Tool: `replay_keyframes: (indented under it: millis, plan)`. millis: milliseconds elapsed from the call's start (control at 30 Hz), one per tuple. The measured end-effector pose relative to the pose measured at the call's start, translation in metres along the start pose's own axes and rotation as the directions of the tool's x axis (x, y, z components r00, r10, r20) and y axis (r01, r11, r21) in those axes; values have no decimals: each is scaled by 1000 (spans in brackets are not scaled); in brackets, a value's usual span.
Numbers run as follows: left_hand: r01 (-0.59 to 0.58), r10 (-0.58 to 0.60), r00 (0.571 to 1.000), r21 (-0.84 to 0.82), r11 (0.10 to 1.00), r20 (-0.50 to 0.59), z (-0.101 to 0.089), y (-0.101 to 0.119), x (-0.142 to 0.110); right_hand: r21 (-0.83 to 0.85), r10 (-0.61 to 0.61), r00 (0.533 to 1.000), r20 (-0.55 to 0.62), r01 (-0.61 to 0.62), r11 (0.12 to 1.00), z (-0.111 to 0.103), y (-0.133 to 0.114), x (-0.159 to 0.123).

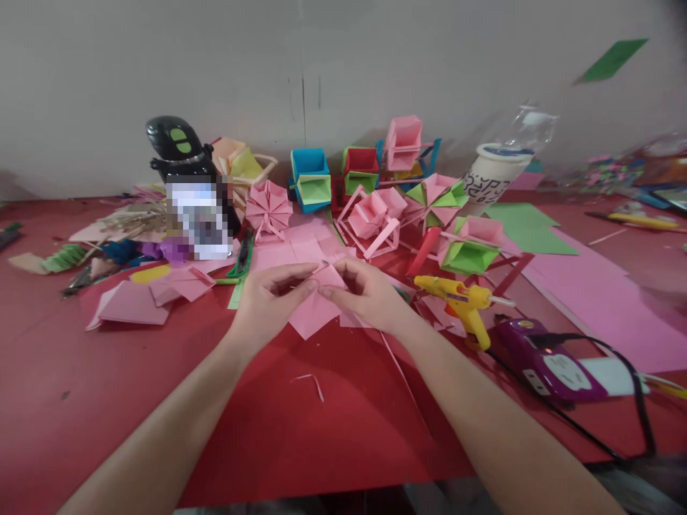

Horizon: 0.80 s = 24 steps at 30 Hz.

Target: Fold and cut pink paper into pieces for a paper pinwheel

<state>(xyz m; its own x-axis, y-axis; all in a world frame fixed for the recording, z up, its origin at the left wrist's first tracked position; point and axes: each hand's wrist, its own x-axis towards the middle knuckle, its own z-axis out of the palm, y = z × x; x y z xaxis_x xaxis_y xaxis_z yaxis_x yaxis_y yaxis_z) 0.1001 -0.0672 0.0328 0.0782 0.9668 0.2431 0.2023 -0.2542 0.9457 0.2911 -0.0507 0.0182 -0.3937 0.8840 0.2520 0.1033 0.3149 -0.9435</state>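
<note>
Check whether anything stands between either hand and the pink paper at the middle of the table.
Nothing visible does: the left hand and right hand both pinch the pink paper directly. The yellow glue gun lies off to the right.

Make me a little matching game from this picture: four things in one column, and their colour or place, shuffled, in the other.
Things:
1. Glue gun
2. Pink paper at the centre
3. Patterned cup
4. Phone

Colour or place:
A. White with dark markings, near the wall
B. Pinched between the left hand and the right hand
C. In front of a black figure
D. Yellow, lying beside the right forearm

Right pairs: 1-D, 2-B, 3-A, 4-C
</note>
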Motion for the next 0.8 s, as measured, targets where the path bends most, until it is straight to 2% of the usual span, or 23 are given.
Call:
replay_keyframes:
  millis: [167,367,467,800]
  plan:
    - [-93,93,996,60,994,1,1,-4,0,-25,5,1000,-8,-5,1000,0,-3,1]
    - [-164,163,986,14,986,46,1,-4,0,7,38,996,-75,-37,999,3,-6,1]
    - [-158,157,986,13,987,65,1,-2,-1,25,47,994,-103,-45,999,4,-6,0]
    - [-114,114,993,56,992,3,3,-1,-2,8,46,990,-130,-46,999,6,-10,1]
